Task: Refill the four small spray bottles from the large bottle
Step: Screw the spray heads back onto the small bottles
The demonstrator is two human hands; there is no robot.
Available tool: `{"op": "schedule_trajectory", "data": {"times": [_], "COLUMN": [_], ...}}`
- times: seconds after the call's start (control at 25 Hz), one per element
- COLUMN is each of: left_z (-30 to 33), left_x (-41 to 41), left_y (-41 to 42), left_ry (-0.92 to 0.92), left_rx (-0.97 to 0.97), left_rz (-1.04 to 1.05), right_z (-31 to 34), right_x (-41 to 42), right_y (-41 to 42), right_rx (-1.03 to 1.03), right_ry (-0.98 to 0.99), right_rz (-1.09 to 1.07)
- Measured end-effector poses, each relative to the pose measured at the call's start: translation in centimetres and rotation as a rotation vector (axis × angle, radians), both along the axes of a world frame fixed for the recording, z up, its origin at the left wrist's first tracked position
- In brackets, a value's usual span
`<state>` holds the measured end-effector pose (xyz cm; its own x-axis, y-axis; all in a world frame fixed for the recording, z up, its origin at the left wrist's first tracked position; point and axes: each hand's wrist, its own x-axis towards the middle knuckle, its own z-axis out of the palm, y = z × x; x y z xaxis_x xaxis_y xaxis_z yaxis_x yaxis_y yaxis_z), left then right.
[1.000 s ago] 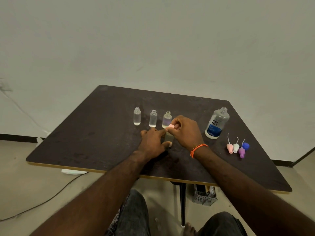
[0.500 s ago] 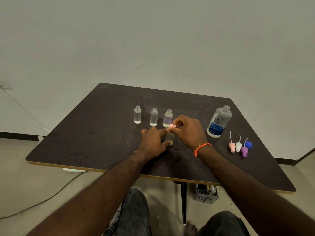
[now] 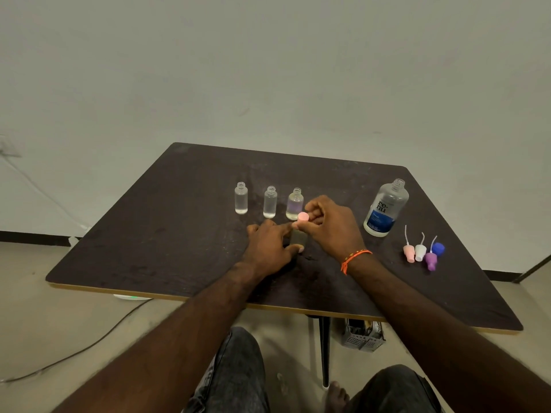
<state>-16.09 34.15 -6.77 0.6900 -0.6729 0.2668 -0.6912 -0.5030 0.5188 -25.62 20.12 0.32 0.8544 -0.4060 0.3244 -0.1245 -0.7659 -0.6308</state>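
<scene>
While three small spray bottles (image 3: 270, 202) stood open-necked in a row on the dark table (image 3: 155, 234), the left hand (image 3: 269, 247) gripped the fourth bottle (image 3: 298, 239) upright between thumb and forefinger, and the right hand (image 3: 329, 226) pinched its pink spray cap (image 3: 303, 217) at the neck. Uncapping looked to be the step in hand. Next, that cap probably needed lifting clear and laying beside the three loose spray heads (image 3: 420, 252); then the uncapped large bottle (image 3: 384, 208), standing just right of the hands, could pour.

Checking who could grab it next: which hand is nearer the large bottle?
Right. The right hand is just left of the large bottle, pinching a pink sprayer top; the left hand lies farther left.
</scene>
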Motion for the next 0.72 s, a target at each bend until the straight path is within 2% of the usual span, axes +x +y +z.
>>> {"op": "schedule_trajectory", "data": {"times": [0.08,0.24,0.36,0.48,0.64,0.72], "left_z": [-0.1,-0.3,-0.4,-0.3,-0.3,-0.4], "left_x": [0.1,0.1,0.0,-0.2,-0.2,-0.1], "left_y": [-0.1,0.0,-0.1,-0.1,0.1,0.0], "left_ry": [0.011,-0.005,-0.011,-0.019,0.006,-0.004], "left_rx": [0.003,0.015,0.026,0.023,0.006,0.000], "left_rz": [0.014,-0.002,0.013,0.031,0.008,0.003], "right_z": [0.1,-0.5,-0.5,-0.4,-1.1,-1.0], "right_x": [-0.1,-0.7,-0.4,0.0,-0.4,-0.6], "right_y": [0.3,0.4,0.0,0.2,0.7,0.5], "right_rx": [0.006,0.108,0.121,0.028,0.145,0.159], "right_ry": [0.053,-0.033,-0.059,-0.005,-0.040,-0.060], "right_rz": [0.021,0.178,0.043,-0.037,0.148,0.153]}}
